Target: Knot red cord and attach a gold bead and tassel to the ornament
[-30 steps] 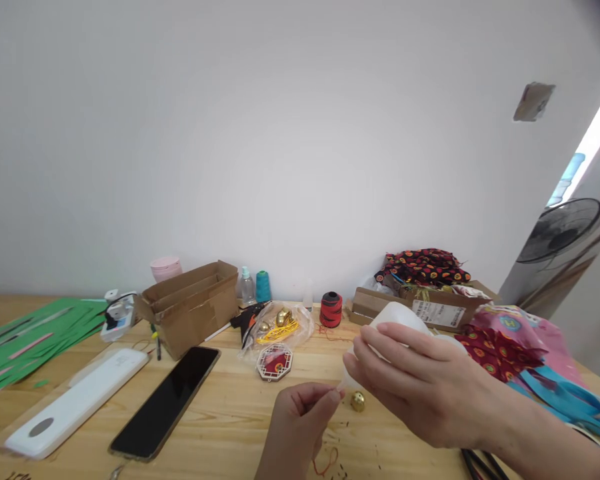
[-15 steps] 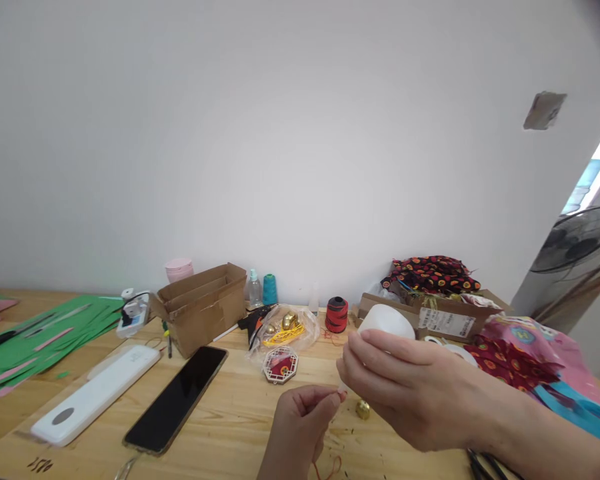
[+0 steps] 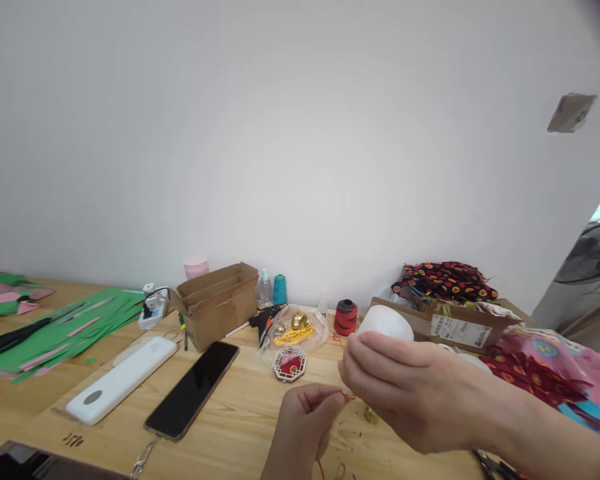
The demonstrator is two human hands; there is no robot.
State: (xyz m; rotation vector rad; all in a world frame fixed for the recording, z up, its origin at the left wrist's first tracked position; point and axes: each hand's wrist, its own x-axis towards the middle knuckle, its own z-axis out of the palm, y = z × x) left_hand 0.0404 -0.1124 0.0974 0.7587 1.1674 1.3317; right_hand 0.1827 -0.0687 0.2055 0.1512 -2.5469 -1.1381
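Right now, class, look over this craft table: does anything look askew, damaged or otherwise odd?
Little stands out. The cardboard box sits askew on the wooden table, its flaps splayed open. Short red thread scraps litter the wood near the left hand. On the wall, a patch looks peeling.

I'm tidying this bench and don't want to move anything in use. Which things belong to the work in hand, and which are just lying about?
In use:
left hand pinching red thread
right hand holding white ball
gold bell beside the hands

Lying about:
phone
white case
cardboard box
glue gun
red spool
green paper
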